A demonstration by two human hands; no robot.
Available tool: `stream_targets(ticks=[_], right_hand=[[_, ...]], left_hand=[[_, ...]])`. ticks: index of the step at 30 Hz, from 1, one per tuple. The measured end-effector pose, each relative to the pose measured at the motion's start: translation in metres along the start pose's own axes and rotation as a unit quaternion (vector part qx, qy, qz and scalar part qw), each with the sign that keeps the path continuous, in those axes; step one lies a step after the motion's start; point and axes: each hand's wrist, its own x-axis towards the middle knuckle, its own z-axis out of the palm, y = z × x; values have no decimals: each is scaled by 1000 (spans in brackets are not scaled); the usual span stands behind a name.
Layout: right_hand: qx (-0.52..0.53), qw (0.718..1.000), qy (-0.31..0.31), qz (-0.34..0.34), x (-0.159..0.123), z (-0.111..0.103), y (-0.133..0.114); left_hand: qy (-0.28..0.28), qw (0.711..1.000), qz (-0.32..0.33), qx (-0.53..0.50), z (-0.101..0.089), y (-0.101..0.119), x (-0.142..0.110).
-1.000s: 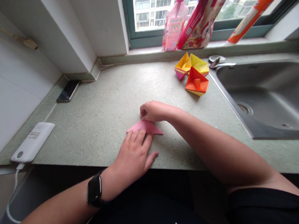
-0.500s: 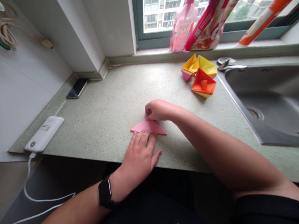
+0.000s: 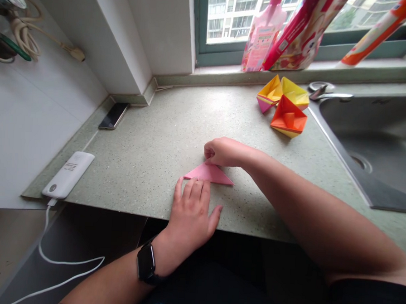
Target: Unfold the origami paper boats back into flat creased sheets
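Pink paper triangle (image 3: pixel 208 174): on the desk (image 3: pixel 149 135) at lower centre of the frame, folded so far into one plain triangle, with no further shaping visible. Left hand (image 3: pixel 189 219) spread open, fingertips pressing the lower edge; right hand (image 3: pixel 225 152) curled, fingers drawn together on the top corner. Already-shaped items, upper right, beside the sink (image 3: pixel 371 120): three multi-pocketed paper folds, grouped and touching, namely orange fold (image 3: pixel 288 116), yellow fold (image 3: pixel 294 93) and yellow-and-pink fold (image 3: pixel 269 94), more worked than the triangle.
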Motion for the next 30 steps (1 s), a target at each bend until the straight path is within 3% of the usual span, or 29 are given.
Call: stream_targets(ticks=[11,30], right_hand=[[-2,1000,0,7,0,0,-1],[1,1000,-4,2,2,2,2]], left_hand=[[16,999,-34,12,-2,-1,-7],[-19,995,-82,48,-12,-9,-15]])
